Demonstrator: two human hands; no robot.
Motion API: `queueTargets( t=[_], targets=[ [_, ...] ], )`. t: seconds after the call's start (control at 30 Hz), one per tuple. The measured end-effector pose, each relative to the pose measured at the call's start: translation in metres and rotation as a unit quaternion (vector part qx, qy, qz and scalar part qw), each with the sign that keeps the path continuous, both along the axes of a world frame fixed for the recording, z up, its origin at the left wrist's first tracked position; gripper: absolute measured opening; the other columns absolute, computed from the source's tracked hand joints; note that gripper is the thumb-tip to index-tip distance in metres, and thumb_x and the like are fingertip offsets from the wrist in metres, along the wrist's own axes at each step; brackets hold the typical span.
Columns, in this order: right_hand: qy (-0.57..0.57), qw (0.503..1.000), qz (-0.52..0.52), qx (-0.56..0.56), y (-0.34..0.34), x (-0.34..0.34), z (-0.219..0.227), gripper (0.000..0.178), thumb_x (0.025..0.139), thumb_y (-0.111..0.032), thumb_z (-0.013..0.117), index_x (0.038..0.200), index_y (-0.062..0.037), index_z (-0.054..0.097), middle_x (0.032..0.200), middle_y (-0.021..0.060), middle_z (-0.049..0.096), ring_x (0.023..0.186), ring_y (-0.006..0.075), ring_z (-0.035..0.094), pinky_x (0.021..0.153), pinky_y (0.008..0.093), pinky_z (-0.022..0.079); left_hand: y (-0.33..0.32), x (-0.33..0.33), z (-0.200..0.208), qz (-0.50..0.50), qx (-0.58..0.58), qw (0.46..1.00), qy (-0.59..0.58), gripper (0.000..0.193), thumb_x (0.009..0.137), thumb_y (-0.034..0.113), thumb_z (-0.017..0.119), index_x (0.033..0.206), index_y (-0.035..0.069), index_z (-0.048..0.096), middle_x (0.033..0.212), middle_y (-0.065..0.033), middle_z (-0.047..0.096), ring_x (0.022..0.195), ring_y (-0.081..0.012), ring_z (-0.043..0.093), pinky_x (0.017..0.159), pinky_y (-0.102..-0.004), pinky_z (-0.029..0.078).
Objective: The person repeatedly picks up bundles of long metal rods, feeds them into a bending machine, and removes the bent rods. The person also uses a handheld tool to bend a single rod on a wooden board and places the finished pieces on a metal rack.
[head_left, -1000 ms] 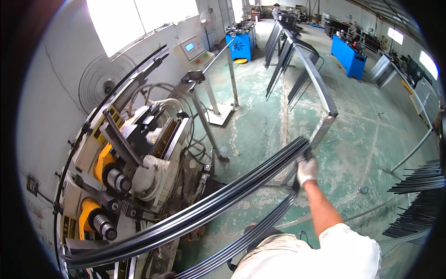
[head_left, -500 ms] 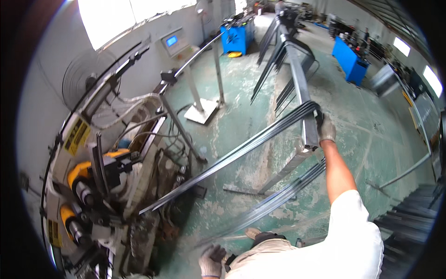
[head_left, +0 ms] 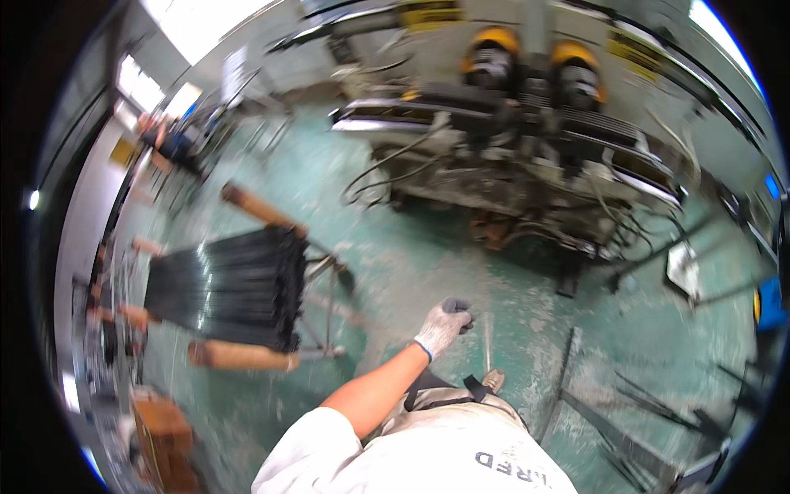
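Note:
My left hand point(head_left: 445, 328), in a whitish knit glove with a grey palm, is in front of my body above the floor. Its fingers are curled in, and no object shows in them. It touches nothing and is apart from everything around it. To its left, nearest to it, a bundle of long dark metal bars point(head_left: 226, 284) lies on a wheeled cart. My right hand is out of view. Some blur from motion lies over the picture.
Ahead stands a large machine point(head_left: 494, 185) with two yellow-ended cylinders and hanging hoses. The cart's posts bear brown wrapping point(head_left: 243, 356). A metal stand point(head_left: 613, 432) is at lower right, a brown box point(head_left: 163, 424) at lower left. Green floor point(head_left: 395, 272) runs between them.
My view has swung left, from the stand with hanging bent bars to the machine and cart. My right hand, earlier at the stand's end, has left the view. My left hand has come up and forward.

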State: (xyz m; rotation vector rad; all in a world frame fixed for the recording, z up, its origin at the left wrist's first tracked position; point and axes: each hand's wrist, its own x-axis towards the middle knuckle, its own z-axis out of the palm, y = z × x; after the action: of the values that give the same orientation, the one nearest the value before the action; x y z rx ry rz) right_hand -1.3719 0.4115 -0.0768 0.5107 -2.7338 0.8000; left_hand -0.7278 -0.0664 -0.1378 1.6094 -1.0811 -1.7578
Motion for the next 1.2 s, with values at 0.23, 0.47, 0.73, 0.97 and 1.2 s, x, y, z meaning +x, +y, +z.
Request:
queueTargets(
  t=[0.23, 0.47, 0.73, 0.97, 1.2],
  targets=[
    [-0.233, 0.922, 0.051, 0.304, -0.153, 0.313, -0.202, 0.053, 0.100, -0.039, 0.068, 0.137, -0.0010, 0.074, 0.134, 0.0229, 0.078, 0.123, 0.0390, 0.075, 0.106, 0.0473, 0.057, 0.019, 0.275, -0.033, 0.209, -0.177, 0.960, -0.058, 0.030, 0.099, 0.004, 0.071, 0.127, -0.004, 0.069, 0.111, -0.0151, 0.079, 0.099, -0.0236, 0.078, 0.090, -0.0359, 0.064],
    [-0.264, 0.874, 0.254, 0.320, -0.346, 0.474, -0.240, 0.046, 0.095, -0.026, 0.074, 0.130, 0.0041, 0.074, 0.128, 0.0267, 0.079, 0.120, 0.0403, 0.076, 0.104, 0.0467, 0.058, 0.051, 0.564, 0.097, 0.350, -0.346, 0.749, -0.444, 0.025, 0.100, 0.008, 0.071, 0.125, 0.003, 0.074, 0.110, -0.0166, 0.083, 0.101, -0.0303, 0.081, 0.093, -0.0395, 0.063],
    [-0.196, 0.729, 0.626, 0.192, -0.633, 0.808, -0.160, 0.043, 0.095, -0.028, 0.079, 0.131, -0.0056, 0.071, 0.120, 0.0220, 0.079, 0.113, 0.0384, 0.077, 0.099, 0.0435, 0.058, 0.118, 0.680, 0.117, 0.324, -0.235, 0.590, -0.701, 0.024, 0.093, 0.014, 0.070, 0.114, 0.004, 0.077, 0.104, -0.0188, 0.080, 0.096, -0.0425, 0.075, 0.095, -0.0525, 0.059],
    [-0.108, 0.477, 0.848, 0.205, -0.676, 1.147, -0.102, 0.074, 0.086, -0.036, 0.092, 0.147, -0.0047, 0.064, 0.139, 0.0214, 0.072, 0.132, 0.0410, 0.067, 0.115, 0.0479, 0.052, 0.086, 0.680, 0.125, 0.271, -0.098, 0.577, -0.764, 0.016, 0.093, 0.021, 0.074, 0.105, 0.010, 0.075, 0.096, -0.0136, 0.078, 0.093, -0.0364, 0.074, 0.093, -0.0502, 0.054],
    [0.021, 0.485, 0.833, 0.266, -0.701, 1.289, -0.121, 0.114, 0.073, -0.056, 0.100, 0.154, 0.0018, 0.046, 0.154, 0.0207, 0.052, 0.146, 0.0397, 0.049, 0.123, 0.0542, 0.042, 0.071, 0.686, 0.130, 0.291, -0.043, 0.564, -0.772, 0.020, 0.086, 0.017, 0.080, 0.104, 0.008, 0.078, 0.096, -0.0139, 0.075, 0.089, -0.0380, 0.071, 0.089, -0.0497, 0.055]
  ],
)
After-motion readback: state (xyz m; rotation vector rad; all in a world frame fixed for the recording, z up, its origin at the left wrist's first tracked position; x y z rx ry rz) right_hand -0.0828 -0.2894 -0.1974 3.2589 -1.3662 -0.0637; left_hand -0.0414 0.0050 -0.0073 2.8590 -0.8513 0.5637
